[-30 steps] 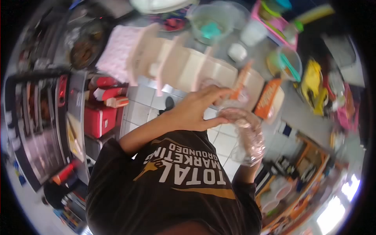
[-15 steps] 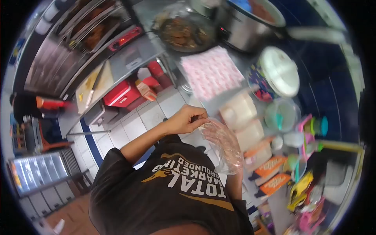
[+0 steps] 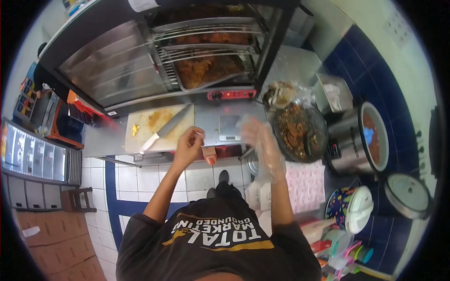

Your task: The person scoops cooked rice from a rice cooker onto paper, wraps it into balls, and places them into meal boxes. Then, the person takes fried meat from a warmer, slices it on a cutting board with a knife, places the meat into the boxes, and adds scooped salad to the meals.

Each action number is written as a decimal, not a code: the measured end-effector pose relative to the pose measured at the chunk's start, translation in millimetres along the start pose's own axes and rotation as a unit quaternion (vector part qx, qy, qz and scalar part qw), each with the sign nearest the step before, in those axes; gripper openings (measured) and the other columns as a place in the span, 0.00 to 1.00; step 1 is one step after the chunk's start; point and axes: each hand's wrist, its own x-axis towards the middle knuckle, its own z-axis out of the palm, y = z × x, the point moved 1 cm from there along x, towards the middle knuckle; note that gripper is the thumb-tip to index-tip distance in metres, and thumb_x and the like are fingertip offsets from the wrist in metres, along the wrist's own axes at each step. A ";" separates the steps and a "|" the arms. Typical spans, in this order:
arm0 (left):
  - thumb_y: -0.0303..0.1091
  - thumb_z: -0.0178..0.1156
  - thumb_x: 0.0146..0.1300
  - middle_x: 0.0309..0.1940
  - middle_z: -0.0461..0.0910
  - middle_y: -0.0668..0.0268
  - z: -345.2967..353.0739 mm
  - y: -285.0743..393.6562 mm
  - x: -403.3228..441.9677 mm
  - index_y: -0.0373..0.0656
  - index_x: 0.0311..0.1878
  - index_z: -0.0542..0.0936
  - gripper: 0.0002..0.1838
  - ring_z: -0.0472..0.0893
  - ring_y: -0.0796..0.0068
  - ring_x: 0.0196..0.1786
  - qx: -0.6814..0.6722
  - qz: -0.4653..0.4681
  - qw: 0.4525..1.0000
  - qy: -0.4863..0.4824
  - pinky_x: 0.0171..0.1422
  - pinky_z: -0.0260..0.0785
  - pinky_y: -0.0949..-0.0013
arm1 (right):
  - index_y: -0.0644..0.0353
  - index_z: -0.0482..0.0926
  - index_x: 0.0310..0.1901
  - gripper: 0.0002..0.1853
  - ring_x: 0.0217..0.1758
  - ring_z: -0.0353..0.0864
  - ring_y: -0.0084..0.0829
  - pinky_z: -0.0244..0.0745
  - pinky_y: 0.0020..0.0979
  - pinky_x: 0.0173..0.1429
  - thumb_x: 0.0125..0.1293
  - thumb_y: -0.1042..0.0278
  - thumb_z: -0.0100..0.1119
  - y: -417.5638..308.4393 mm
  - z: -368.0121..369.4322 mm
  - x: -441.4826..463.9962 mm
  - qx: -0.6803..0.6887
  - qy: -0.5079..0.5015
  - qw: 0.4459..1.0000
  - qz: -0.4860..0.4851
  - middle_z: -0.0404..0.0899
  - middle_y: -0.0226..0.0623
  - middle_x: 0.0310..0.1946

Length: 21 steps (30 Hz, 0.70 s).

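Observation:
My right hand (image 3: 262,145) wears a clear plastic glove, its fingers stretched out and empty. It is between the kitchen scale (image 3: 229,127) and a dark round stone bowl of brown chopped food (image 3: 295,129). My bare left hand (image 3: 189,147) is apart from it, in front of a cutting board (image 3: 136,117), thumb and fingers curled together; whatever they may pinch is too small to make out. A knife with a white handle (image 3: 149,143) lies across the board beside yellowish scraps.
Behind the counter stands a warming cabinet (image 3: 234,95) with trays of fried food. Rightward are a rice cooker (image 3: 344,140) with a blue item inside, pink-patterned paper (image 3: 307,189) and a white-lidded container (image 3: 360,210). A stool (image 3: 77,199) stands at left.
My view has swung left toward the cabinet and cutting board. My hands, close together at the glove's fingertips before, have separated. The gloved right hand has risen with its fingers extended.

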 end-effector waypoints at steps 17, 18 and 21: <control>0.42 0.72 0.57 0.47 0.79 0.51 -194.5 -85.4 4.0 0.39 0.51 0.79 0.23 0.80 0.48 0.52 0.620 -0.188 0.753 0.114 0.51 0.77 0.51 | 0.60 0.83 0.51 0.18 0.46 0.85 0.39 0.79 0.40 0.54 0.72 0.55 0.55 -47.8 3.2 509.6 -0.813 0.034 0.581 0.012 0.86 0.40 0.43; 0.42 0.73 0.56 0.49 0.78 0.52 -202.6 -90.5 4.7 0.40 0.52 0.79 0.24 0.79 0.50 0.55 0.637 -0.211 0.735 0.095 0.52 0.77 0.51 | 0.60 0.83 0.51 0.18 0.46 0.85 0.39 0.79 0.40 0.54 0.72 0.55 0.55 -43.9 1.0 512.0 -0.813 0.040 0.581 0.021 0.86 0.40 0.43; 0.43 0.73 0.55 0.50 0.78 0.53 -225.9 -111.2 7.6 0.41 0.53 0.79 0.25 0.79 0.52 0.55 0.631 -0.188 0.751 0.040 0.55 0.76 0.51 | 0.60 0.83 0.52 0.19 0.45 0.85 0.38 0.79 0.39 0.53 0.73 0.53 0.54 -34.7 -6.9 513.0 -0.807 0.067 0.585 0.036 0.85 0.40 0.42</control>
